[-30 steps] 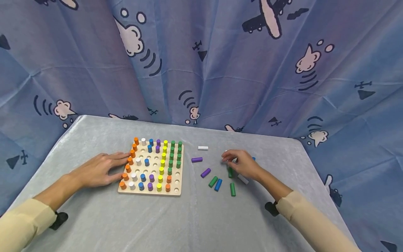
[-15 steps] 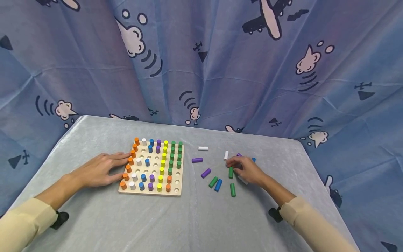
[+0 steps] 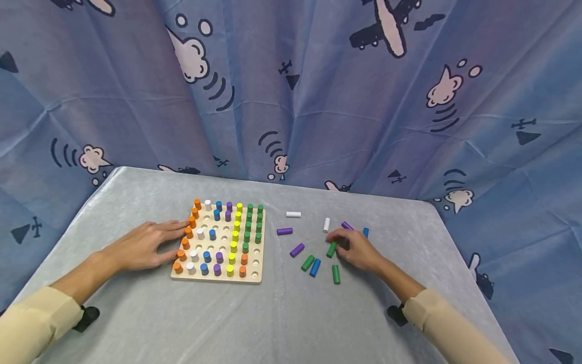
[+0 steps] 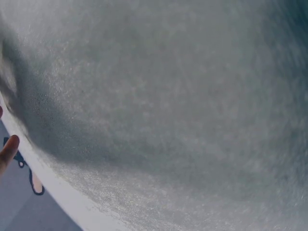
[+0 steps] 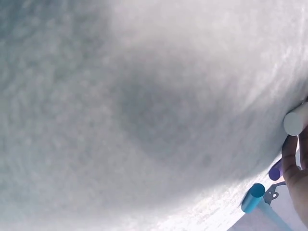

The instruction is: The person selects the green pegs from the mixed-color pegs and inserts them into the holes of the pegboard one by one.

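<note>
Head view: no brand, label or lettering shows on anything here; the blue backdrop (image 3: 318, 91) carries only cartoon planes and clouds. Your right hand (image 3: 356, 250) lies on the grey tablecloth (image 3: 282, 313) among loose pegs, its curled fingertips pinching the upper end of a green peg (image 3: 332, 249) that rests tilted on the cloth. Just beside that hand lie a white peg (image 3: 326, 225), a purple peg (image 3: 347, 225) and a blue peg (image 3: 366, 232). Your left hand (image 3: 138, 247) rests flat, fingers straight and spread, against the left edge of the wooden pegboard (image 3: 221, 237), well apart from the green peg.

Left wrist view: only blurred grey cloth and one fingertip (image 4: 7, 150) at the frame's edge; the hand's state cannot be told here.

Right wrist view: blurred cloth fills the frame; at the right edge, fingers (image 5: 293, 166) sit beside white, purple and blue peg ends. The green peg is out of view.
</note>
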A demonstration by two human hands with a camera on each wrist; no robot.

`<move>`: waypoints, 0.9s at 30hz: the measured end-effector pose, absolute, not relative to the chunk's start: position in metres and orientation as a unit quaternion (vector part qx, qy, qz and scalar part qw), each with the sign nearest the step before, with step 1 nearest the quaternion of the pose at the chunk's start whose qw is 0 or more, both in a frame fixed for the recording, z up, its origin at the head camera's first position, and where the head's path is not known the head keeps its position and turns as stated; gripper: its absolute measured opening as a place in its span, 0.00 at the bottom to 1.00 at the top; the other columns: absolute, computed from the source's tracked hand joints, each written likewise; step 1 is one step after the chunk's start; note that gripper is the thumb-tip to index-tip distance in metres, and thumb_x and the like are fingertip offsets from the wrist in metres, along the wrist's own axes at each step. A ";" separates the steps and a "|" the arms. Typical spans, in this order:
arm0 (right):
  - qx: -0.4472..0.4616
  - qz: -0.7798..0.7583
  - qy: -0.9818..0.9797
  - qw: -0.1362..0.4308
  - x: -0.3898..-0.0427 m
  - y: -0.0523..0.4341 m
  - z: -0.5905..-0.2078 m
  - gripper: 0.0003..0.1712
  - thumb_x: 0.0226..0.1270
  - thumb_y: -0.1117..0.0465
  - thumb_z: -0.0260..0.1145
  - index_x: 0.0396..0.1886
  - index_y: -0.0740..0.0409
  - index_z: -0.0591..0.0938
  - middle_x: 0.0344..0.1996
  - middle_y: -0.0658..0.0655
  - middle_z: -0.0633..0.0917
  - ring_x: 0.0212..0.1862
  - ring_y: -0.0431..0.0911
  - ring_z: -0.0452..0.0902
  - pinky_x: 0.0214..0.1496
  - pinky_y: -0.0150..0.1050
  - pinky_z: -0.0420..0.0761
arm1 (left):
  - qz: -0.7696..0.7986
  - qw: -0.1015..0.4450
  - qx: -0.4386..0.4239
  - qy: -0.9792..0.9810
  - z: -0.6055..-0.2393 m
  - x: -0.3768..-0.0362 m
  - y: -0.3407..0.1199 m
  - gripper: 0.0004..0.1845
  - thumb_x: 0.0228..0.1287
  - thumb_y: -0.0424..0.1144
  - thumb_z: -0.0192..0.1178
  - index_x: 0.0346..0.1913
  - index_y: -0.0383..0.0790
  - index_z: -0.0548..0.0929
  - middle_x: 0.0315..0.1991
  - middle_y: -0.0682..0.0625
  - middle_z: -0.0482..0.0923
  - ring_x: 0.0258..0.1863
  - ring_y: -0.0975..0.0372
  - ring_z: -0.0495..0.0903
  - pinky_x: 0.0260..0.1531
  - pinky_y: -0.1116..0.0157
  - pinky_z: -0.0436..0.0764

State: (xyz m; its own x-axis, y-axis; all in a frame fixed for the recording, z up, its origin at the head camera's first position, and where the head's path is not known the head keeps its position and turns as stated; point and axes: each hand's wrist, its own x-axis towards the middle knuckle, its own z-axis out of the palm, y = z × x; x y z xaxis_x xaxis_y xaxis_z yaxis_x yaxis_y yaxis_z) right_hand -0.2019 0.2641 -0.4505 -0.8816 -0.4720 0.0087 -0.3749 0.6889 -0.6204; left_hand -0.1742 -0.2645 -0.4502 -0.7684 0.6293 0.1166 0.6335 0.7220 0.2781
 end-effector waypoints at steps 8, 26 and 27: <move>-0.225 -0.316 0.919 0.075 -0.202 0.263 -0.450 0.17 0.59 0.75 0.66 0.48 0.61 0.85 0.44 0.54 0.86 0.47 0.47 0.80 0.52 0.47 0.78 | -0.150 0.010 -0.337 -0.929 -0.450 -0.174 -0.264 0.29 0.65 0.46 0.65 0.64 0.32 0.78 0.67 0.42 0.74 0.65 0.45 0.73 0.55 0.42 0.74; -0.209 -0.358 0.909 0.047 -0.202 0.251 -0.438 0.15 0.60 0.73 0.71 0.48 0.65 0.85 0.37 0.55 0.87 0.39 0.44 0.80 0.42 0.41 0.80 | -0.153 0.013 -0.338 -0.929 -0.452 -0.173 -0.264 0.28 0.65 0.46 0.65 0.63 0.32 0.79 0.67 0.42 0.73 0.65 0.45 0.73 0.56 0.42 0.74; -0.212 -0.359 0.908 0.042 -0.202 0.250 -0.438 0.15 0.59 0.73 0.71 0.48 0.65 0.84 0.37 0.55 0.87 0.39 0.44 0.80 0.42 0.42 0.80 | -0.154 0.014 -0.339 -0.928 -0.452 -0.172 -0.264 0.28 0.65 0.46 0.65 0.63 0.32 0.79 0.67 0.42 0.73 0.65 0.45 0.73 0.56 0.42 0.74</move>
State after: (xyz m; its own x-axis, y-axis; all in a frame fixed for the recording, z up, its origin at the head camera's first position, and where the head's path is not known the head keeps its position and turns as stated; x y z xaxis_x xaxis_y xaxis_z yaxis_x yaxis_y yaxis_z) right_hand -0.2021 0.2498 -0.4380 -0.9063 -0.4158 0.0757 -0.3552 0.6521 -0.6698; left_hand -0.1725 -0.2642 -0.4516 -0.7695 0.6249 0.1313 0.6339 0.7226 0.2759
